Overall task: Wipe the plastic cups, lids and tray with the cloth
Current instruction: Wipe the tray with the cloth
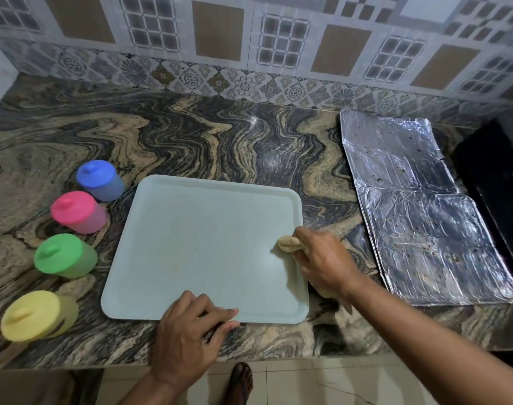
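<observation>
At the far left of your counter [191, 133] four lidded cups stand in a slanted row: the yellow cup [37, 315] nearest you at about 8 o'clock from the tray, then the green cup [64, 255], the pink cup [77, 211] and the blue cup [100, 180] up at 10 o'clock. None of them touches another or the tray, and each wears a lid of its own colour.

The pale tray [196, 244] lies flat in the middle. Your left hand [188, 331] holds its near edge at 6 o'clock, the fingers curled over the rim with the thumb lying along it.

Your right hand [319, 258] sits on the tray's right edge at 4 o'clock, its fingers closed round the bunched yellowish cloth [288, 244], which touches the tray surface.

Off at 3 o'clock, well apart from the tray, lies a crinkled foil sheet [418, 206].
</observation>
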`<control>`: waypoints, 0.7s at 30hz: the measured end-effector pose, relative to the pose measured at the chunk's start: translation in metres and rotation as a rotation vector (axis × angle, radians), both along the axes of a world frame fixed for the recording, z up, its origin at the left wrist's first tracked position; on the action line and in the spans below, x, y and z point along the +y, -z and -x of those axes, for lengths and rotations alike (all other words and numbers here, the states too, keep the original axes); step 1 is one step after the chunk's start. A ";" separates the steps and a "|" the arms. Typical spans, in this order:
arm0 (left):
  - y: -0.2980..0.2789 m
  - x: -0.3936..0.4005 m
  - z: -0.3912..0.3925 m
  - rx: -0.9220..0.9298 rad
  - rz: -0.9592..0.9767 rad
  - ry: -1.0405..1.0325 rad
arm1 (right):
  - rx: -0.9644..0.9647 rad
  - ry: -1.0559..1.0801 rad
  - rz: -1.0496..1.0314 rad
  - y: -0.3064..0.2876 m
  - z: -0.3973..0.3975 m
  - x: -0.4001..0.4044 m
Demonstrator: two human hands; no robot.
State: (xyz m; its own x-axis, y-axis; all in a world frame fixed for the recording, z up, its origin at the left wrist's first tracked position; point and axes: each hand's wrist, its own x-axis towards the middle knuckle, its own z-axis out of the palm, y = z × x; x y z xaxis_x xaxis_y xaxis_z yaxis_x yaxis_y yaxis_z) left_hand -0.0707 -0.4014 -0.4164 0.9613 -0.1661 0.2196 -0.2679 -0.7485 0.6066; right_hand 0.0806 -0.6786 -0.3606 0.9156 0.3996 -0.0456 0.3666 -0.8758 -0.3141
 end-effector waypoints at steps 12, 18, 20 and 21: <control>-0.001 -0.002 0.000 0.007 -0.006 -0.019 | 0.222 0.031 -0.190 -0.013 0.098 0.009; -0.008 0.000 -0.003 0.008 0.016 0.014 | 0.057 0.242 -0.478 -0.012 0.019 0.113; -0.008 0.008 -0.001 -0.009 0.014 0.050 | 0.051 0.212 -0.505 -0.005 -0.012 0.163; -0.008 0.014 -0.001 -0.018 -0.005 0.049 | 0.043 0.183 -0.502 -0.002 -0.027 0.189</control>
State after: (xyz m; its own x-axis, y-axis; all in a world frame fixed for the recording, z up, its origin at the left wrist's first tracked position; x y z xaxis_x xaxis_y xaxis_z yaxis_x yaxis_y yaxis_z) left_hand -0.0702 -0.3873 -0.4085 0.9478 -0.2145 0.2361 -0.3157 -0.7370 0.5976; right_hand 0.1075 -0.4899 -0.3584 0.9739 0.2156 0.0712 0.1995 -0.6621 -0.7224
